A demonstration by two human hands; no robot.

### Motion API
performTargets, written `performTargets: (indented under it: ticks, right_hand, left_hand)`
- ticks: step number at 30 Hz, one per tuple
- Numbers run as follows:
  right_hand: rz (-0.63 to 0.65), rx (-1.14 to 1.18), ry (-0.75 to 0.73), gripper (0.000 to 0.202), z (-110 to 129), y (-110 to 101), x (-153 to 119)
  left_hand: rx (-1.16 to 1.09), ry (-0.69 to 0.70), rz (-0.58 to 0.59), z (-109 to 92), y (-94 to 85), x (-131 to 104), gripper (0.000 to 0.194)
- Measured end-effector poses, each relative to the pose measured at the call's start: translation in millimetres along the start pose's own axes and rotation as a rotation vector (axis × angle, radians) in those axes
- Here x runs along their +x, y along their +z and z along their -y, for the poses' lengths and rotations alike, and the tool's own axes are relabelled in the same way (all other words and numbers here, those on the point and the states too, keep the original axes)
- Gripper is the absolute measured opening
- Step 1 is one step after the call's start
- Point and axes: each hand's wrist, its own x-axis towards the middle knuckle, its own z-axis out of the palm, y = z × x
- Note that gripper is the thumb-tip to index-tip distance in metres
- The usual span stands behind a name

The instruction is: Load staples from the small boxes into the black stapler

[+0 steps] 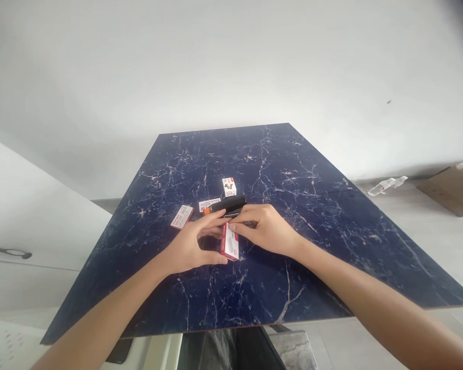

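Observation:
A small red and white box is between my hands near the middle of the dark blue marbled table. My left hand holds it from the left, with the thumb at its near end and the fingers at its far end. The fingertips of my right hand pinch at the box's far end. Just beyond lies a black object with an orange tip, partly behind my fingers. A white cube-shaped box stands behind it. Another flat white box lies beside the orange tip.
Left of my left hand lies a further red and white box. On the floor at the right are a clear plastic bottle and an open cardboard box. A white wall rises behind the table; a cabinet with a dark handle is at left.

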Motion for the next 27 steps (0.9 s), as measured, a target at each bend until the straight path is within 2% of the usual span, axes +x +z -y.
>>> performTargets:
  ticks: [4,7,10,13,16,18,20,21,23,25,27]
  right_hand:
    - [-0.078,-0.029,-0.012,0.019,3,-5,2]
    - [-0.227,-0.006,0.120,0.024,-3,-15,5]
    - [-0.371,0.033,0.273,0.027,-21,-23,10]
    - [-0.336,0.050,0.368,0.029,-42,-23,15]
    - [-0.231,0.039,0.358,0.030,-54,-22,18]
    - [-0.264,-0.089,0.271,0.027,-53,-27,19]
    - [-0.328,-0.269,0.182,0.025,-48,-39,18]
    - [-0.318,-0.333,0.155,0.025,-46,-46,17]
    - [-0.171,-0.380,0.135,0.025,-43,-60,14]
    - [0.047,-0.389,0.120,0.027,-46,-69,12]
    - [0.181,-0.404,0.097,0.024,-51,-72,10]
  left_hand:
    - [0.035,0.018,-0.006,-1,1.2,0,0.093]
    - [0.160,0.046,-0.024,-3,-1.3,0,0.090]
    - [0.343,0.025,-0.008,-5,-2.3,0,0.082]
    - [0.457,0.075,0.035,-9,-0.3,0,0.070]
    - [0.469,0.087,0.070,-13,-2.4,0,0.060]
    - [0.440,0.064,0.004,-15,-9.6,1,0.048]
    - [0.435,0.057,-0.174,-14,-19.9,3,0.033]
    - [0.457,0.055,-0.275,-12,-25.2,4,0.030]
    - [0.539,0.039,-0.391,-7,-33.6,8,0.029]
    - [0.617,0.021,-0.363,0,-37.8,11,0.031]
    - [0.649,0.023,-0.301,8,-38.4,12,0.032]
